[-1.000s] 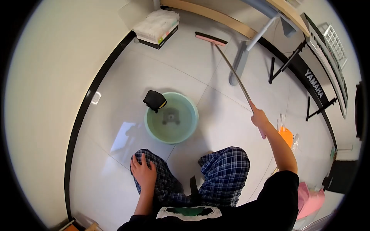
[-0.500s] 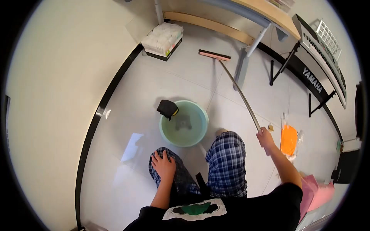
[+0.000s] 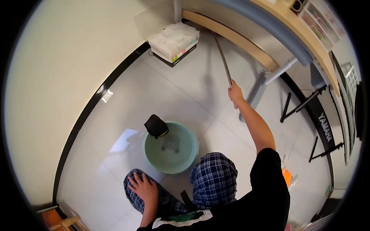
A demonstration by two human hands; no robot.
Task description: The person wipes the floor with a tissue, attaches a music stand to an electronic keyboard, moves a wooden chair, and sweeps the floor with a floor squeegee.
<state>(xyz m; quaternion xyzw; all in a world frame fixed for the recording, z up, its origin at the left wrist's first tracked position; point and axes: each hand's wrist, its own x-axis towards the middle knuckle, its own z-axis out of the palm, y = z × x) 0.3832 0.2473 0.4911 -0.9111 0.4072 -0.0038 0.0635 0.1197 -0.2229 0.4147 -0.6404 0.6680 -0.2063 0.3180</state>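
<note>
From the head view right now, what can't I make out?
- Pole's far end: head view, hidden behind the wooden board.
- Left hand's palm: head view, turned down on the knee.
- Dark marking in the basin: head view, too blurred to identify.
- Orange item: head view, partly covered by the black sleeve.

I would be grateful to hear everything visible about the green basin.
The basin is round, pale green and plastic-looking, with a rim around its open top. It stands upright on the tiled floor, ahead of the knees. A dark, blurry pattern shows at its bottom; I cannot tell whether it holds water. A black item rests over its far left rim. Neither the left hand nor the right hand touches it.
</note>
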